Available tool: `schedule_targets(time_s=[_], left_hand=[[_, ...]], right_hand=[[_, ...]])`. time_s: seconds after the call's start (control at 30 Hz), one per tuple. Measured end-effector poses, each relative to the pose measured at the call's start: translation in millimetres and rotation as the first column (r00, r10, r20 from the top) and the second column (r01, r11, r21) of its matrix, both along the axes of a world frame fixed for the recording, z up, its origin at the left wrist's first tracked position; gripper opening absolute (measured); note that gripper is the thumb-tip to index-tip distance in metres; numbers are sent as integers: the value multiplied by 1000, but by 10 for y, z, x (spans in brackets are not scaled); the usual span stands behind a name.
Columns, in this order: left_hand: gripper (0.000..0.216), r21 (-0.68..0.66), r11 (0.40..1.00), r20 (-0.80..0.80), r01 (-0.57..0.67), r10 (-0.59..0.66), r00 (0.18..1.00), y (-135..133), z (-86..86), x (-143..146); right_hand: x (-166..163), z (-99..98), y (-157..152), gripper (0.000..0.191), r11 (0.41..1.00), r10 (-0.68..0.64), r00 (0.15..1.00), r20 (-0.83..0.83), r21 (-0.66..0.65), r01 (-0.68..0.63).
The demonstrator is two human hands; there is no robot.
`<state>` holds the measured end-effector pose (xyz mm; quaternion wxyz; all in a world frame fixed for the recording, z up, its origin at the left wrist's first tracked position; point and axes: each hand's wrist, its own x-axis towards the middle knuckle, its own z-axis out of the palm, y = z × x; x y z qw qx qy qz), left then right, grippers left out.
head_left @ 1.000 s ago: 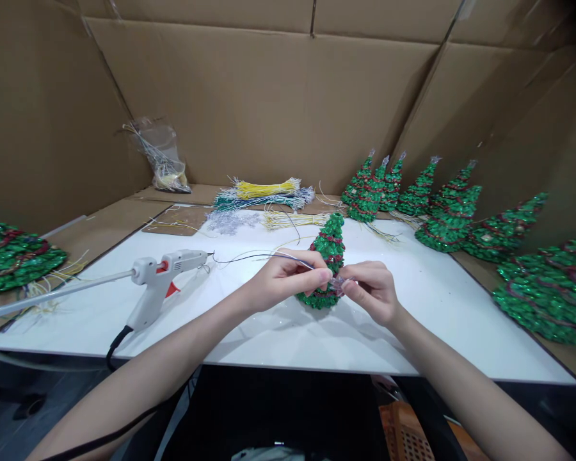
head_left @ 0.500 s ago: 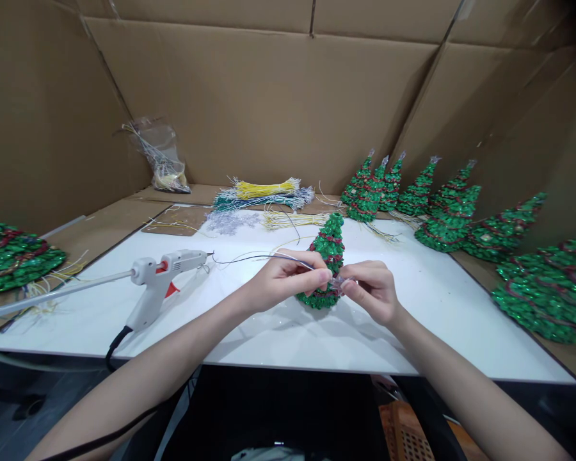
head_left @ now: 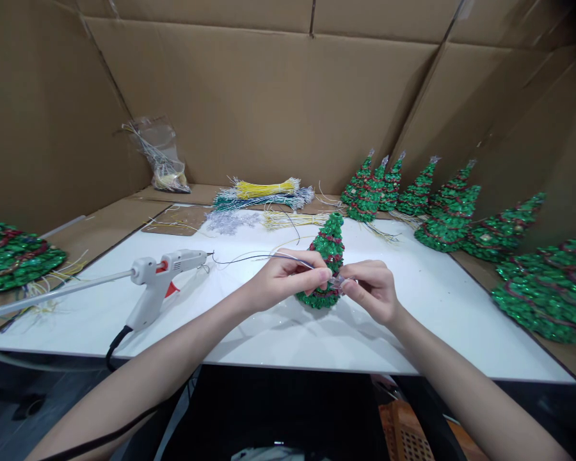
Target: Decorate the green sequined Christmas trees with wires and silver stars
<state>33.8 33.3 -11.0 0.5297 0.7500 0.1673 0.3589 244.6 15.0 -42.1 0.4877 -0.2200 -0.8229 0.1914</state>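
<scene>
- Left hand [head_left: 301,275] pinches thin wires [head_left: 298,258], right hand [head_left: 372,288] a clear ornament [head_left: 336,282]; both nearly closed.
- Green tree [head_left: 331,243] stands behind them on the tabletop [head_left: 432,333].
- Clear ornament, between the hands: likely light, stiff, brittle; grip edges.
- Thin wires: likely flexible.

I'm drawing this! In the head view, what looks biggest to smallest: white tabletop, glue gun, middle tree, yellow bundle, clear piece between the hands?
White tabletop
Glue gun and middle tree: too alike to rank, the tree is partly hidden
Yellow bundle
Clear piece
</scene>
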Motion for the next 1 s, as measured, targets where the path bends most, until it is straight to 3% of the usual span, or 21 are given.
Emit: schedule_targets(time_s=[1.0], left_hand=[[27,-6,1000,-15,-30,30,999,-18,4,11]], right_hand=[[-11,11,2,33,1000,-29,1000,2,4,29]])
